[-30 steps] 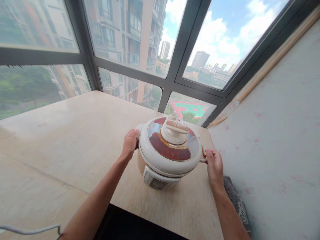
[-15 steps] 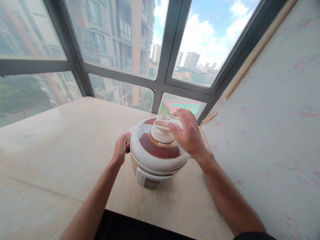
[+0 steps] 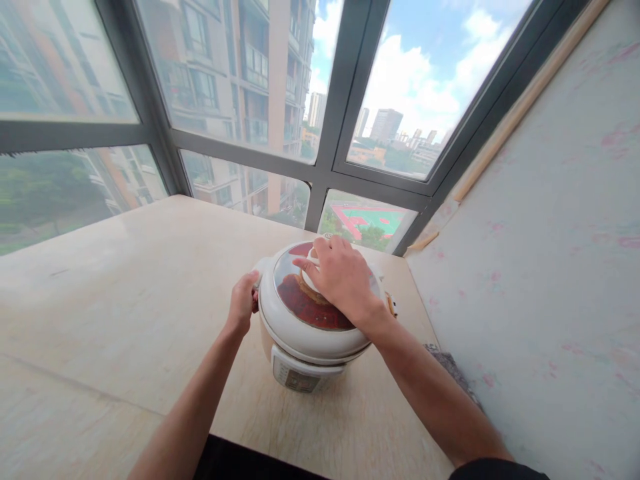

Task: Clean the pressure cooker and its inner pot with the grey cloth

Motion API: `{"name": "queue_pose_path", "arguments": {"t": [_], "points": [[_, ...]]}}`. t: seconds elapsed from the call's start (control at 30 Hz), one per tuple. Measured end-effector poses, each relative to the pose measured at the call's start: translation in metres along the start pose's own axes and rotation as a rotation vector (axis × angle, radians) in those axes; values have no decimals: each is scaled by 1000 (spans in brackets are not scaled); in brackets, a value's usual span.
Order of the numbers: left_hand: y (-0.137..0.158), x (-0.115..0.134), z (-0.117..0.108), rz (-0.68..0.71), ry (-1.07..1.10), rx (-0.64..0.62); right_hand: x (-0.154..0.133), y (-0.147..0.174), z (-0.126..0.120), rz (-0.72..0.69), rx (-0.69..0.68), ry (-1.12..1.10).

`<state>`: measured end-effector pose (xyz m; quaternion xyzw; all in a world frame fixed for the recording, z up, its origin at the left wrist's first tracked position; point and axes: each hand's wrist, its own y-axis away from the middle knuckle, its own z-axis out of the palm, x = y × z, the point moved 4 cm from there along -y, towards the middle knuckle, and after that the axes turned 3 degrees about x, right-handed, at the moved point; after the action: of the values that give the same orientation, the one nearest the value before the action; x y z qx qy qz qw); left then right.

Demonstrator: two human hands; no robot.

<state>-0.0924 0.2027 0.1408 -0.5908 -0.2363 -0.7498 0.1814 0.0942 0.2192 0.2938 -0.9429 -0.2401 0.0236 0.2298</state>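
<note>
A white and beige electric pressure cooker (image 3: 267, 333) stands on the ledge, its control panel (image 3: 303, 381) facing me. Its round lid (image 3: 305, 303) is on top, with a glossy dark red and brown centre and a pale raised handle. My left hand (image 3: 243, 300) is closed around the cooker's left side handle; a small dark red bit shows beside the fingers, too little to name. Over the lid handle lies my right hand (image 3: 343, 273), fingers curled round it and thumb toward the left. Most of that handle is hidden under the palm.
The cooker rests on a pale marbled ledge (image 3: 125, 300). Grey-framed windows (image 3: 320, 177) rise behind it. At the right is a flower-patterned wall (image 3: 525, 267), with a dark grey patterned piece (image 3: 453, 367) at its foot, partly behind my forearm.
My right hand has come down and left from above the lid's right side, and its fingers have closed over the lid handle. My left hand stays on the side handle.
</note>
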Motion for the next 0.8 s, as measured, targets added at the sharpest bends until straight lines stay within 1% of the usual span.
{"name": "queue_pose_path", "arguments": {"t": [0.13,0.33,0.43,0.67,0.8], "points": [[-1,-1,0,24,10,9,-1,-5,2,-49,-28,27],[-7,-4,2,111,51,21,7,-11,3,-223,-51,2],[-10,-7,1,154,66,41,12,-12,5,-281,-46,-3],[-14,-9,-3,175,59,41,19,-14,13,-366,19,-50],[-13,-7,-4,169,45,45,19,-14,12,-354,11,-76]]}}
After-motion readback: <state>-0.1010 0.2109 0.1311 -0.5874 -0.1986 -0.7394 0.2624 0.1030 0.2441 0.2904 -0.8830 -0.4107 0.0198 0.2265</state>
